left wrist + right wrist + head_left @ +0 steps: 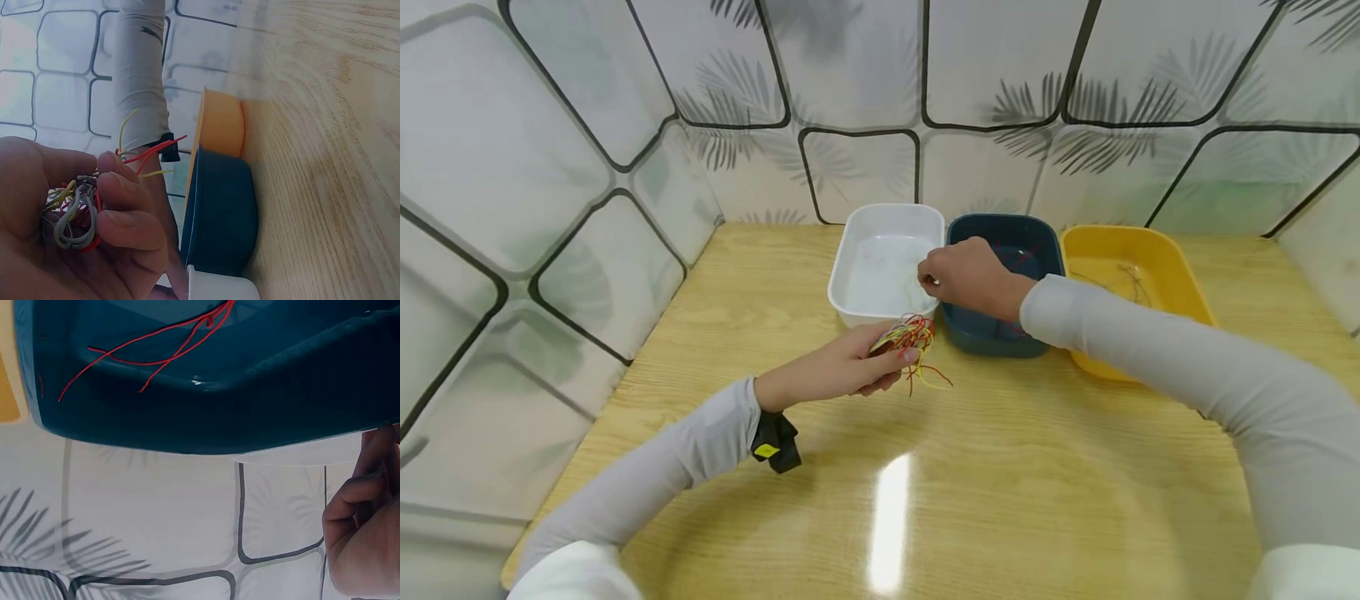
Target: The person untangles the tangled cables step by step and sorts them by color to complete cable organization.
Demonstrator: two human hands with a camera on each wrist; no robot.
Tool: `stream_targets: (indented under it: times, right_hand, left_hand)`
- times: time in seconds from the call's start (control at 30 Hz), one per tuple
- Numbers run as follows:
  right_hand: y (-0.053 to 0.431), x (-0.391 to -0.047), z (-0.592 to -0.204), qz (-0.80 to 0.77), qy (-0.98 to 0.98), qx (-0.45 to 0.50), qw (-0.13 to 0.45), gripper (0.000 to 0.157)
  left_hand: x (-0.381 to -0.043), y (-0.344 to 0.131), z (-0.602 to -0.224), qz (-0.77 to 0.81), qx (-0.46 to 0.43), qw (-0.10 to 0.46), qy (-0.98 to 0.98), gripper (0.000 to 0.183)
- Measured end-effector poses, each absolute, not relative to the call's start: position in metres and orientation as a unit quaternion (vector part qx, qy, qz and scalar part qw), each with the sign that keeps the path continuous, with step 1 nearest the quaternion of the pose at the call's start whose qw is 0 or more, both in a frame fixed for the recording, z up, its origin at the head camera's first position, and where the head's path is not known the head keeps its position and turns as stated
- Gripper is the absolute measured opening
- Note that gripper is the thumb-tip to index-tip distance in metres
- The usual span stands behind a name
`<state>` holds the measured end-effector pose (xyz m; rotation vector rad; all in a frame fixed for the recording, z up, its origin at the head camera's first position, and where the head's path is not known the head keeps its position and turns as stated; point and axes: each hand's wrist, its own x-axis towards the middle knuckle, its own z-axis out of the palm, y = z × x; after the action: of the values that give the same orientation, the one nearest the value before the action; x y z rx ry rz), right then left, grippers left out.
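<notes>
My left hand [857,362] holds a tangled bundle of thin wires [912,335], red, yellow and grey, in front of the white bin [842,279]. In the left wrist view, grey loops [78,219] lie inside the curled fingers, and red and yellow ends stick out. My right hand [966,271] reaches over the side where the white bin meets the dark blue bin [1000,343]. Its fingers are curled with the tips together, pinching a thin pale wire that shows only faintly over the white bin. Several red wires [169,359] lie in the blue bin.
A yellow bin [1172,275] with a few thin dark wires [1135,283] stands right of the blue one, partly behind my right sleeve [1150,342]. All three bins stand side by side at the back of the wooden table [1015,483], before a patterned wall [865,75].
</notes>
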<state>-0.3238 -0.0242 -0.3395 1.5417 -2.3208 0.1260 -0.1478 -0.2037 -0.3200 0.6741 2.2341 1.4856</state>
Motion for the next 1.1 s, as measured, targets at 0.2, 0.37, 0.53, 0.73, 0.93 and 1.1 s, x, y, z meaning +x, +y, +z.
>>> stream_targets:
  times: [0.2, 0.37, 0.53, 0.73, 0.93, 1.1]
  right_hand:
    - [-0.013, -0.315, -0.322, 0.068, -0.841, 0.515, 0.151, 0.011]
    - [0.0, -0.3, -0.305, 0.095, -0.834, 0.513, 0.177, 0.013]
    - [0.012, -0.273, -0.278, 0.184, -0.832, 0.507, 0.132, 0.018]
    - [0.022, -0.246, -0.26, 0.255, -0.786, 0.561, 0.047, 0.018]
    - [0.022, -0.231, -0.26, 0.223, -0.781, 0.583, -0.005, 0.015]
    - [0.022, -0.223, -0.259, 0.213, -0.802, 0.559, -0.012, 0.013]
  left_hand:
    - [-0.147, -0.201, -0.314, 0.524, 0.247, 0.186, 0.794, 0.033]
    - [-0.148, -0.199, -0.313, 0.522, 0.247, 0.183, 0.795, 0.031]
    - [-0.148, -0.197, -0.312, 0.52, 0.255, 0.183, 0.794, 0.027]
    - [-0.147, -0.196, -0.312, 0.524, 0.253, 0.179, 0.793, 0.028]
    - [-0.144, -0.192, -0.315, 0.51, 0.256, 0.178, 0.802, 0.025]
    - [-0.144, -0.187, -0.317, 0.51, 0.258, 0.171, 0.803, 0.029]
